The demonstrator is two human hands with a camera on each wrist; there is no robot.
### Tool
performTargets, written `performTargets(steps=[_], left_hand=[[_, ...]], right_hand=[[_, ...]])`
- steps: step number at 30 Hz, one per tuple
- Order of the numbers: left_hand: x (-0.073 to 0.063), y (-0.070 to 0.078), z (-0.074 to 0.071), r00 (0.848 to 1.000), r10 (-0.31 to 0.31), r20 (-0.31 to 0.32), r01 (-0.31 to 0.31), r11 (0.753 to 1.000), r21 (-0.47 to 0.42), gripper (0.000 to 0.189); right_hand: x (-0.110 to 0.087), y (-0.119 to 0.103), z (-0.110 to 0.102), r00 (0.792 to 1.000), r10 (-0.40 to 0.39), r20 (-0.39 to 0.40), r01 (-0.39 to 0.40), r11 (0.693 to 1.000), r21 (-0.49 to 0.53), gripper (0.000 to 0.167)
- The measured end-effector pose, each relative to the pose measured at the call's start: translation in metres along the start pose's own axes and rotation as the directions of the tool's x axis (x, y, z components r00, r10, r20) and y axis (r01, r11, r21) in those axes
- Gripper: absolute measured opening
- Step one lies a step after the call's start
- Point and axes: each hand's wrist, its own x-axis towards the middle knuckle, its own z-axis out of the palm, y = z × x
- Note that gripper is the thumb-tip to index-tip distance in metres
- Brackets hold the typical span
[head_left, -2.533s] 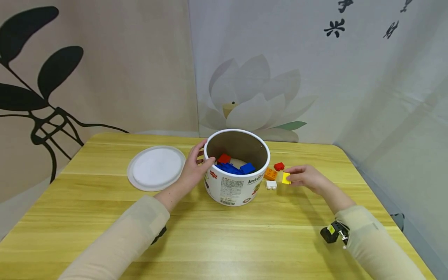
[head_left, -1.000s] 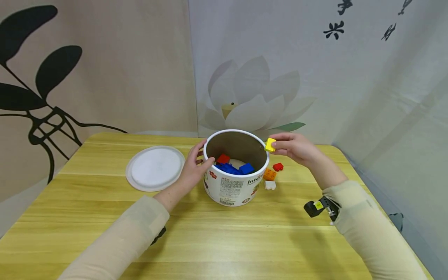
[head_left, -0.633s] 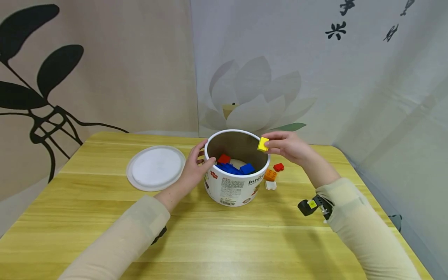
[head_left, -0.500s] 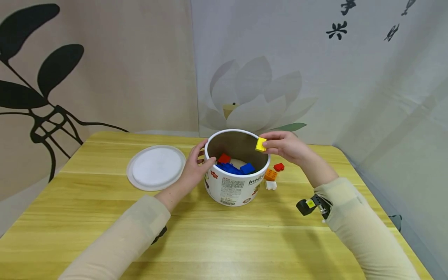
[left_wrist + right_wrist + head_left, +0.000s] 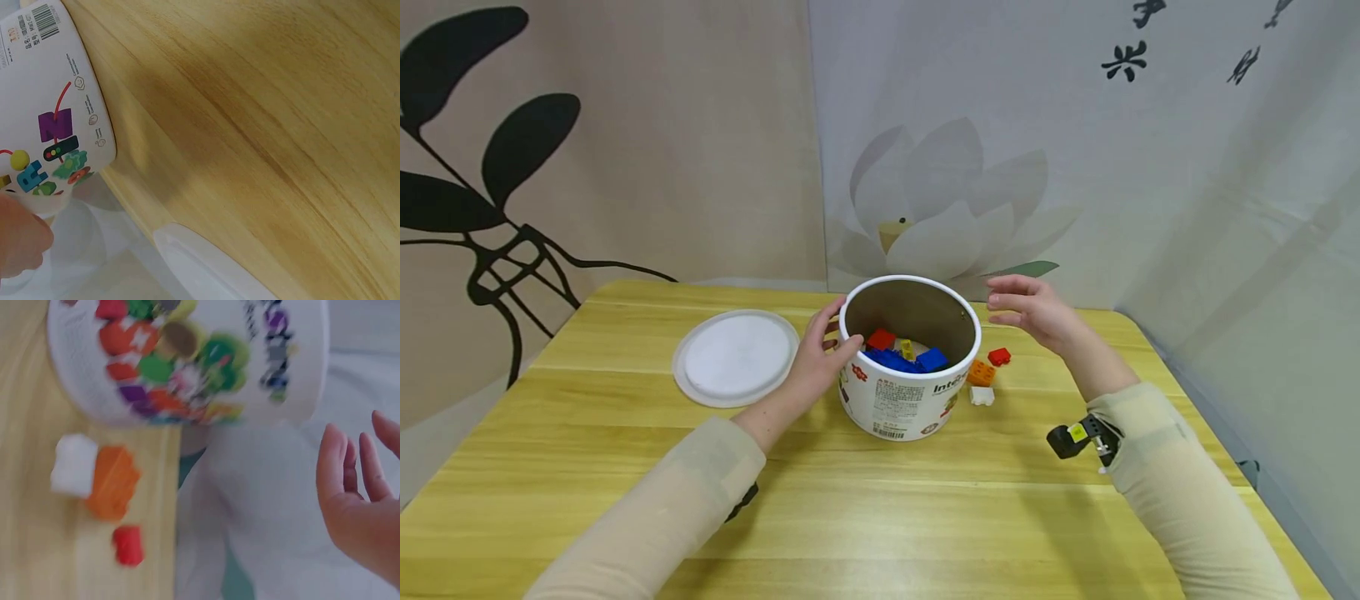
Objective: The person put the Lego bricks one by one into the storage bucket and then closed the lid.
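A white round bucket (image 5: 901, 421) with printed sides stands upright in the middle of the table. Blue bricks (image 5: 891, 360), a red brick (image 5: 881, 339) and a yellow brick (image 5: 907, 349) lie inside it. My left hand (image 5: 817, 354) holds the bucket's left side at the rim, thumb in front and fingers round toward the back. My right hand (image 5: 1033, 312) is in the air just right of the rim, fingers apart with nothing between them. On the table below it lie an orange brick (image 5: 981, 372), a white brick (image 5: 982, 396) and a small red brick (image 5: 999, 357).
A flat white lid (image 5: 736, 358) lies on the wooden table (image 5: 880, 517) left of the bucket. Behind the table's back edge hangs a printed cloth (image 5: 947, 83). A small camera (image 5: 1078, 435) is strapped to the right wrist.
My right hand carried the yellow brick from the table to above the bucket and let it go inside. The hand has since drawn back right, fingers spread. The left hand stays put.
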Motion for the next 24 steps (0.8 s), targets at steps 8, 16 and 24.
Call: performTargets(steps=[8,16,24], left_hand=[[0.0,0.0,0.001,0.999,0.033,-0.021,-0.033,0.999,0.013,0.062],[-0.002,0.0,0.002,0.999,0.022,-0.024,-0.022,1.0,0.006,0.061],[-0.002,0.001,0.001,1.0,0.012,-0.024,-0.012,1.0,0.011,0.061]], right_hand=[[0.011,0.05,-0.028,0.993,0.083,-0.083,-0.103,0.956,-0.275,0.043],[0.016,0.087,-0.042,0.985,0.158,-0.073,-0.174,0.917,-0.36,0.052],[0.016,0.108,-0.044,0.985,0.165,-0.04,-0.165,0.874,-0.458,0.054]])
